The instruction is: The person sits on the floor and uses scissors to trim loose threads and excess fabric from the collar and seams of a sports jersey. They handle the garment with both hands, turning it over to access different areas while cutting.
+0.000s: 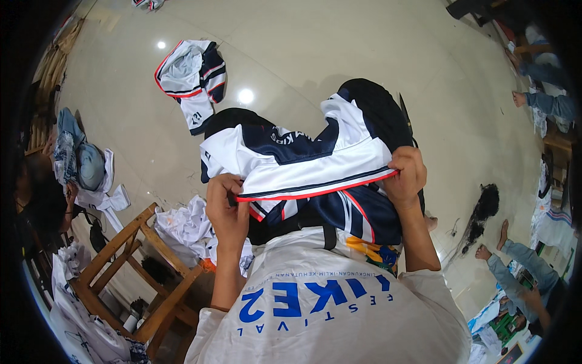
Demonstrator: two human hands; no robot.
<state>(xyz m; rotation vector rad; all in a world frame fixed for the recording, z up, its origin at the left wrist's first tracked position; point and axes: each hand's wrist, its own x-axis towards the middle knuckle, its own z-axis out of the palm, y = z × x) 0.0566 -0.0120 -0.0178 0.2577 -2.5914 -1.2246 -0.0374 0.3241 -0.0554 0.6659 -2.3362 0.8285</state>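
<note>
A white and navy sports jersey [315,164] with red-edged trim lies across my lap, over my dark trousers. Its hem is stretched sideways between my two hands. My left hand [225,199] pinches the left end of the hem, thumb and fingers pressed together. At the right end, my right hand [406,176] grips the same edge with curled fingers. Below the hem, more navy cloth with white and red stripes hangs over my lap. What lies under the folds is hidden.
Another jersey [193,76] lies crumpled on the tiled floor [291,42] ahead. At my left stand a wooden frame [121,242] and a white cloth heap [185,227]. Dark scraps [482,212] lie on the right. Other people sit at both sides, one with bare feet [503,236] showing.
</note>
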